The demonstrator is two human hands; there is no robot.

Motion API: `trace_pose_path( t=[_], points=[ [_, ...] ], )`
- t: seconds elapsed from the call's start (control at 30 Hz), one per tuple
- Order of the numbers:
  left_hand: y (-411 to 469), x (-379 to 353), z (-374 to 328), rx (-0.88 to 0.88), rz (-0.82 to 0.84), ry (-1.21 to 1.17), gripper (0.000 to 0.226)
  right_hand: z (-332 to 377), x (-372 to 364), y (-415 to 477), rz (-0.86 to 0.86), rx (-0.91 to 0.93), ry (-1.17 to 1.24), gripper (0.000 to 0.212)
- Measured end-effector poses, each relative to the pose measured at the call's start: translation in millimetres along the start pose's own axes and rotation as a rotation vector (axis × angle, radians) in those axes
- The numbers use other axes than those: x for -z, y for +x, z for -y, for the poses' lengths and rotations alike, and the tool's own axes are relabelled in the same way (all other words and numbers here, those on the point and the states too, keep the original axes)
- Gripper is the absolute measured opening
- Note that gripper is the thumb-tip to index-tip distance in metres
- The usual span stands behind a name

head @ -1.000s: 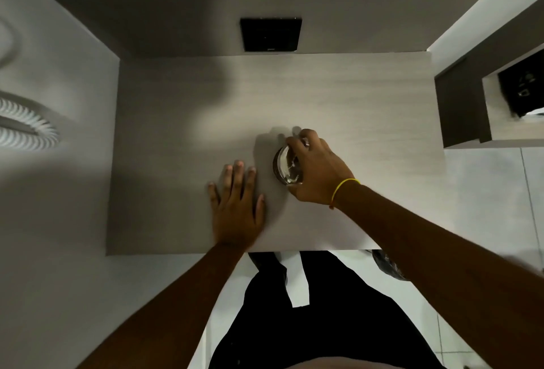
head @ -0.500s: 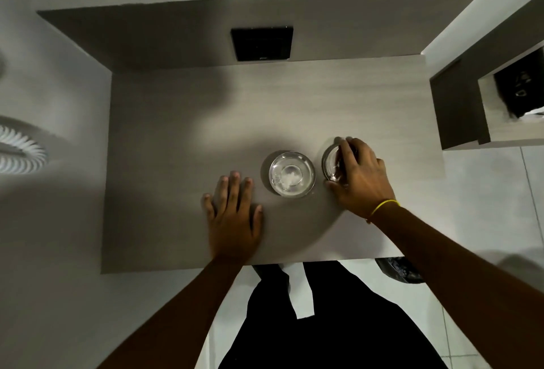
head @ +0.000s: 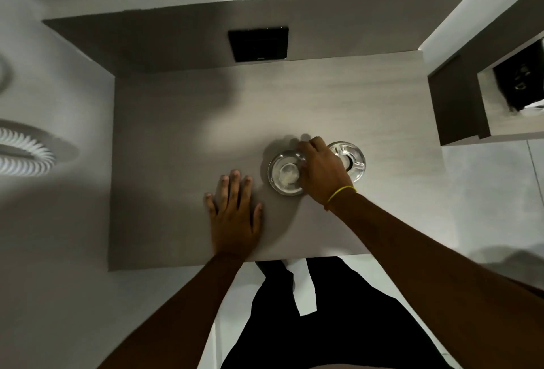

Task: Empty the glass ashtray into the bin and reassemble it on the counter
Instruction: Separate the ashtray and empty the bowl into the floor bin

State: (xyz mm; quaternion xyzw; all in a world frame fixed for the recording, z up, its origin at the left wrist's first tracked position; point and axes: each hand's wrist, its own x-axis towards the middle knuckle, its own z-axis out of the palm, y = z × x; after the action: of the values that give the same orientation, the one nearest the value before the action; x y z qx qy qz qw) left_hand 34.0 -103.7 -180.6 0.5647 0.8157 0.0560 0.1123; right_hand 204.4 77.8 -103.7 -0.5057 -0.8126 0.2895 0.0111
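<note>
Head view, and we're looking down on the wide grey bench [head: 182, 139]. Left hand [head: 235, 215] lies flat on it, fingers released, holding nothing. Right hand [head: 319, 168] reaches over the glass bowl [head: 282, 174], fingers curled at its far rim, though whether they've closed on it I cannot tell. The metal lid [head: 351, 156] sits just beside, to the right. Best lift that bowl level, so the pale residue inside stays put.

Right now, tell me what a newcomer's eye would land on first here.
The two shiny ashtray parts side by side on the counter: the glass bowl and, to its right, the metal lid. The right hand reaches over the bowl; the left hand lies flat nearby.
</note>
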Motion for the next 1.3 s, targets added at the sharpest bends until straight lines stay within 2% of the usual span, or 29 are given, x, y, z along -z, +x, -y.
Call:
trace_pose_path(
  t=[0.17, 0.3, 0.37, 0.47, 0.6, 0.8, 0.9, 1.03, 1.17, 1.3],
  points=[
    [20, 21, -13, 0.066, 0.080, -0.077, 0.063, 4, 7, 20, 0.137, -0.028, 0.007, 0.052],
    [64, 47, -32, 0.063, 0.047, -0.112, 0.063, -8, 26, 18, 0.010, -0.098, 0.208, 0.034],
    [90, 58, -53, 0.010, 0.046, -0.138, 0.065, -26, 41, 12, -0.071, -0.208, 0.340, 0.038],
    [128, 69, -101, -0.089, 0.100, -0.148, 0.063, -63, 65, -4, -0.184, -0.352, 0.479, 0.039],
    [155, 64, -200, -0.318, 0.164, -0.143, 0.064, -131, 107, -52, -0.397, -0.511, 0.658, 0.042],
    [125, 25, -353, -0.733, 0.271, -0.129, 0.063, -237, 140, -153, -0.708, -0.793, 0.928, 0.052],
    [77, -9, -424, -0.910, 0.375, -0.124, 0.064, -291, 133, -216, -0.843, -0.939, 0.906, 0.057],
    [6, -62, -473, -1.036, 0.528, -0.144, 0.063, -352, 94, -282, -0.877, -1.089, 0.811, 0.061],
    [-44, -117, -475, -1.100, 0.609, -0.113, 0.064, -392, 46, -313, -0.880, -1.131, 0.758, 0.060],
    [-64, -192, -438, -1.057, 0.673, 0.040, 0.066, -431, -23, -311, -0.786, -1.085, 0.532, 0.070]
  ],
)
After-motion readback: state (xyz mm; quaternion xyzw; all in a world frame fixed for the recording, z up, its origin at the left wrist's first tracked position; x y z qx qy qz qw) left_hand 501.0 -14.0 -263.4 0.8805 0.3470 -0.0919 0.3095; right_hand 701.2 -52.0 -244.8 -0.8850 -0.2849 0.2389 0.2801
